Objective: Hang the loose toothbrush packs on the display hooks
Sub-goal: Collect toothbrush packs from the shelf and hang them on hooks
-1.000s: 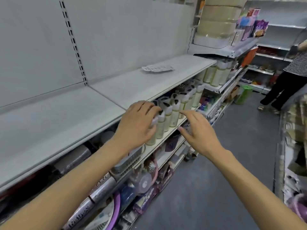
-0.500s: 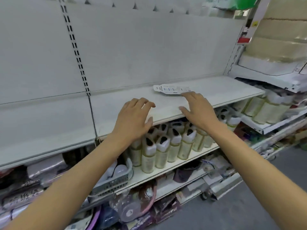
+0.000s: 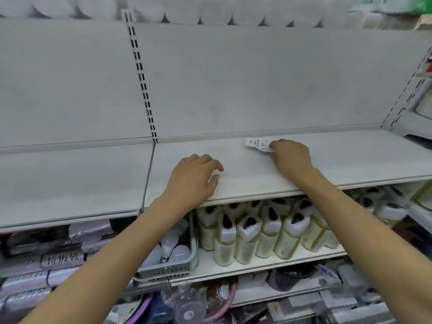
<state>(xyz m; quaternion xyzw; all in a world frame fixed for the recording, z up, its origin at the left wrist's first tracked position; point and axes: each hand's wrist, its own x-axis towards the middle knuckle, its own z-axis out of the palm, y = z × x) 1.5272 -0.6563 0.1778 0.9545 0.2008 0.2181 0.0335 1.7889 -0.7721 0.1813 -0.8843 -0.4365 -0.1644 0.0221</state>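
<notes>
A small stack of flat white toothbrush packs [image 3: 257, 144] lies on the bare white shelf [image 3: 233, 183], toward its back right. My right hand [image 3: 291, 157] covers the packs' right end, fingers curled down onto them; only their left end shows. My left hand [image 3: 194, 178] hovers over the shelf's front part with loosely bent fingers and holds nothing. No display hooks show in view; the white back panel [image 3: 257, 78] above the shelf is plain.
A slotted upright [image 3: 142, 78] divides the back panel. Below the shelf stand several white-capped yellowish bottles [image 3: 257, 235], a grey basket [image 3: 173, 265] of light bulbs, and bagged goods at lower left [image 3: 46, 253]. White rounded items [image 3: 210, 10] line the top edge.
The view has swung from the aisle to face the shelf. My right hand has reached forward onto the toothbrush packs. My left hand has moved up over the shelf.
</notes>
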